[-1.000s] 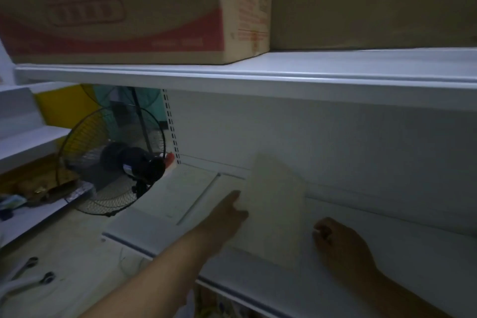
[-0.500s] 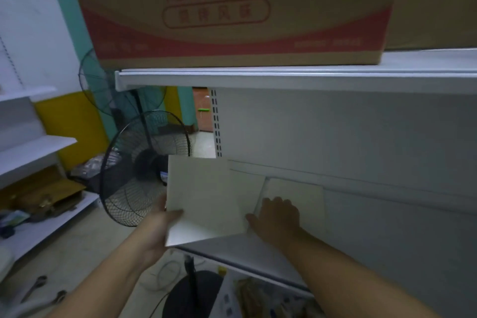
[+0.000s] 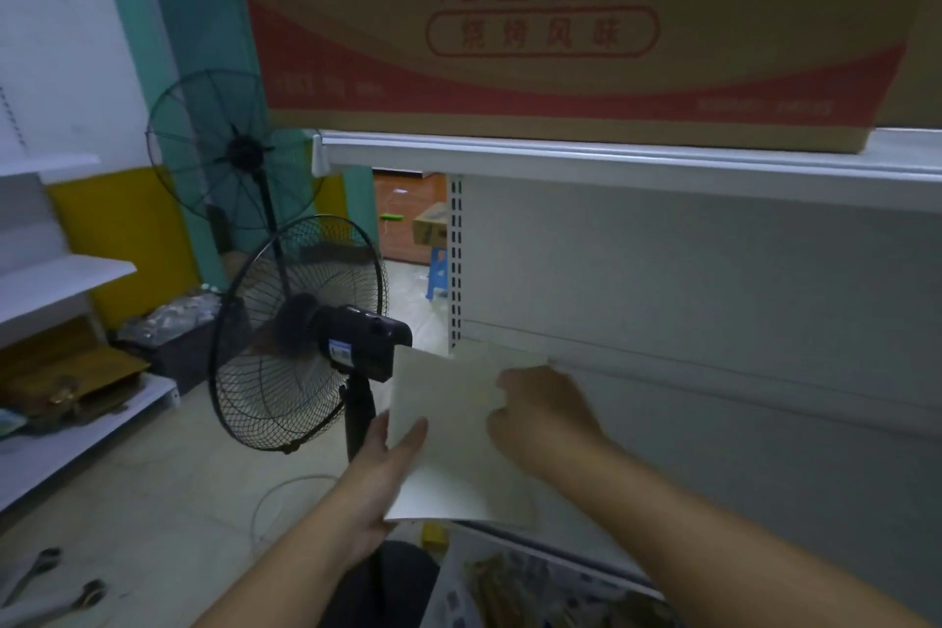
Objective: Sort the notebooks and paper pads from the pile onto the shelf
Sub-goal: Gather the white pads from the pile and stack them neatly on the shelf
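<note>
L hand (image 3: pixel 380 469) grips paper pad (image 3: pixel 448 428) by left edge, R hand (image 3: pixel 543 421) pinches its right side

— Where's the pad?
— Lower centre: a plain cream paper pad (image 3: pixel 448 433), face up, its left part past the left end of the white shelf (image 3: pixel 764 449).
— Any others?
— A second cream pad (image 3: pixel 515 357) peeks out just behind it, by the shelf's back panel.
</note>
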Demonstrator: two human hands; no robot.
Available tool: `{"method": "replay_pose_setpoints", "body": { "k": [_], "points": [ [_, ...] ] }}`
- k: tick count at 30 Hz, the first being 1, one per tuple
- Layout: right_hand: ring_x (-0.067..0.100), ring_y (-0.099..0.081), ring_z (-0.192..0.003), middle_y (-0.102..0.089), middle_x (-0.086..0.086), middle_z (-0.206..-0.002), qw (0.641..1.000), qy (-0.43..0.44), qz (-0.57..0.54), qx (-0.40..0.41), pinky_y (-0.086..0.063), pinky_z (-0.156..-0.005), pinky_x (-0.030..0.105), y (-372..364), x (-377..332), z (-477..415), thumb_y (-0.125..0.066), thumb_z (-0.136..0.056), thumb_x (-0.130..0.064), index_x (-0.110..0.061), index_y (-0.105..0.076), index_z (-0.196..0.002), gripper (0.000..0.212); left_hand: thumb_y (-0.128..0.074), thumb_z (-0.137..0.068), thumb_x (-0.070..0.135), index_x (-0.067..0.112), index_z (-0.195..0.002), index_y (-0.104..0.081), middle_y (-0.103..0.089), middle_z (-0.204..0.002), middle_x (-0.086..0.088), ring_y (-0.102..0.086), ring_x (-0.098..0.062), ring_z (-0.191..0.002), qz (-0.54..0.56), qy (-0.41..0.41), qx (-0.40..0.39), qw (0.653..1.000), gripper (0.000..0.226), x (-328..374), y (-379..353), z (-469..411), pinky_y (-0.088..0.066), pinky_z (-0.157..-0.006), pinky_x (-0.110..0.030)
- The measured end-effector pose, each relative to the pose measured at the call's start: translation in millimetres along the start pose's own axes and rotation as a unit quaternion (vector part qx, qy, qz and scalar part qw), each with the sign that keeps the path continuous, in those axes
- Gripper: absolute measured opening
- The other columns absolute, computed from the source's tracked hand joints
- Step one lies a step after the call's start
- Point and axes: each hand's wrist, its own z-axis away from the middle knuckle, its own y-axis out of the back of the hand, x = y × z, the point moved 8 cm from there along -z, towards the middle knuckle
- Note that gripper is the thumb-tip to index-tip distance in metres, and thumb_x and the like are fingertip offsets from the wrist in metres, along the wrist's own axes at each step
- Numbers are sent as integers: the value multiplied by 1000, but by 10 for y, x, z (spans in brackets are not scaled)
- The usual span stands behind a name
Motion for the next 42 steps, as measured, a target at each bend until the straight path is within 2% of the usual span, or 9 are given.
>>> {"method": "replay_pose_setpoints", "body": {
  "k": [4,8,12,16,19,23,28,35,42],
  "points": [
    [19,-63,-97,-68,1,-103,988,77,-118,-64,-50,-84,27,-386,-462,98,-53,-85,-23,-17,-68,-106,27,-80,-72,31,30,-127,-42,-67,-112,-8,-69,-29,-93,-12,-3,-4,1000,67,12,-50,62,-58,-66,-39],
    [12,-65,-67,-68,0,-76,921,-41,-379,-83,-55,-65,28,-568,-76,-116,-55,-89,-11,-16,-67,-90,13,-68,-75,-4,18,-132,-42,-66,-110,-17,-65,-37,-97,-4,-21,20,1000,65,13,290,69,-53,-82,-48],
    [20,-60,-107,-65,4,-115,991,6,-126,50,-43,-86,23,-601,263,-511,-52,-90,-17,-18,-65,-111,25,-47,-93,3,35,-115,-52,-68,-106,-4,-64,-30,-95,35,-9,41,998,39,36,657,192,-52,-68,-37],
    [25,-8,-146,-4,6,-159,993,97,54,-48,-16,-116,43,-1001,92,-707,-37,-96,-50,-29,-11,-151,64,-44,-96,15,36,-121,-53,-67,-112,-9,-63,-37,-99,82,4,68,994,33,75,1023,307,-54,-64,-39],
    [31,13,-145,18,1,-158,980,117,125,-98,0,-109,65,-1262,-43,-803,6,-64,-87,-48,6,-145,90,-42,-98,19,30,-127,-49,-64,-118,-14,-62,-40,-103,107,13,61,992,32,127,1174,402,-53,-72,-45],
    [39,-3,-143,0,1,-159,980,69,150,-113,-6,-104,70,-1376,-61,-909,-14,-72,-86,-49,-13,-143,80,-42,-99,19,28,-125,-49,-67,-115,-13,-64,-39,-103,118,13,59,991,29,158,1257,463,-53,-77,-47],
    [31,-62,-96,-57,16,-118,978,139,148,46,-51,-81,36,-932,-327,-695,-26,-99,-45,-16,-42,-132,47,-44,-100,21,25,-131,-49,-67,-114,-9,-64,-33,-101,77,-16,94,992,32,199,1242,436,-54,-74,-41],
    [14,-59,-54,-65,0,-79,969,196,-2,149,-44,-43,25,-217,-811,176,-37,-89,-20,-14,-54,-109,28,-54,-94,16,23,-126,-51,-72,-104,-3,-70,-22,-91,12,-76,47,996,33,372,701,306,-55,-66,-33],
    [7,-68,-93,-70,-9,-106,956,290,2,48,-51,-57,18,-520,-846,845,-38,-83,-52,-25,-68,-106,46,-51,-93,8,20,-113,-59,-72,-88,-9,-67,-24,-80,58,-56,25,996,25,189,86,434,-52,-67,-32]
  ]
}}
